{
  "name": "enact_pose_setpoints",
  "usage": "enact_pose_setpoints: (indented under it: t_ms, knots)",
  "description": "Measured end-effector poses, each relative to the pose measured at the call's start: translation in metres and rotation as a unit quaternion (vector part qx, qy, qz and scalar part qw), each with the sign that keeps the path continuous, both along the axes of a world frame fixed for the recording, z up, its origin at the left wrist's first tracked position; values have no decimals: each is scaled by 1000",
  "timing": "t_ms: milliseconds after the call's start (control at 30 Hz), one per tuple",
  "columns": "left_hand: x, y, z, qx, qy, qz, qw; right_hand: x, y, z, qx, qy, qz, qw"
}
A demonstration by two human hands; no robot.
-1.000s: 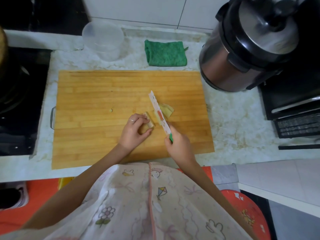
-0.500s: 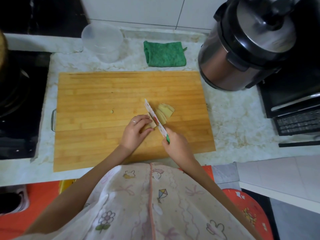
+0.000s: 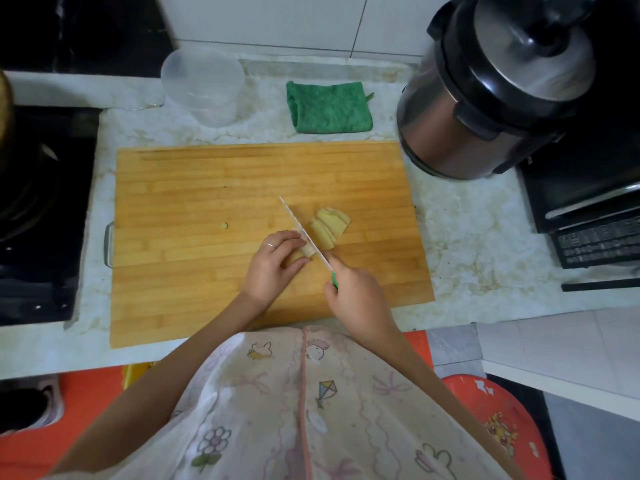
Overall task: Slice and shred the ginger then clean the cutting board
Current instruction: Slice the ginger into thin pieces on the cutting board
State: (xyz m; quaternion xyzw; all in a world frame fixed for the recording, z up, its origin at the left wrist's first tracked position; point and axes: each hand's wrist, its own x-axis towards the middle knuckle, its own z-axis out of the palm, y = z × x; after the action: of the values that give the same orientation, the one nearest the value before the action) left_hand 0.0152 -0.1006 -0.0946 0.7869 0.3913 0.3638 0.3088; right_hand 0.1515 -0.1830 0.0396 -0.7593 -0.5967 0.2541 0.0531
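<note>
Ginger stub (image 3: 306, 251), pale yellow, just lost another slice: the left hand (image 3: 273, 268) pins it, the right hand's (image 3: 356, 292) grip wraps the green-handled knife (image 3: 304, 235) (blade back down since a second ago).

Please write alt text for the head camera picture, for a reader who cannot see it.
Seen from above, a person's left hand steadies a piece of ginger on a wooden cutting board while the right hand cuts it with a green-handled knife. Cut slices lie right of the blade. Behind the board are a green cloth, a clear plastic container and a pressure cooker.
</note>
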Motion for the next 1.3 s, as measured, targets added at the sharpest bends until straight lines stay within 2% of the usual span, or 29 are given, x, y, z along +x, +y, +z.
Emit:
enact_pose_setpoints:
  t_ms: [533,800,1300]
  knots:
    - [0,-1,0,20,-11,21,1000,-12,-5,6,-30,-48,34,998]
    - [1,-2,3,27,-16,26,999,-10,-5,9,-27,-26,23,999]
    - [1,-1,4,13,-13,33,999,-9,-6,9,-28,-36,24,999]
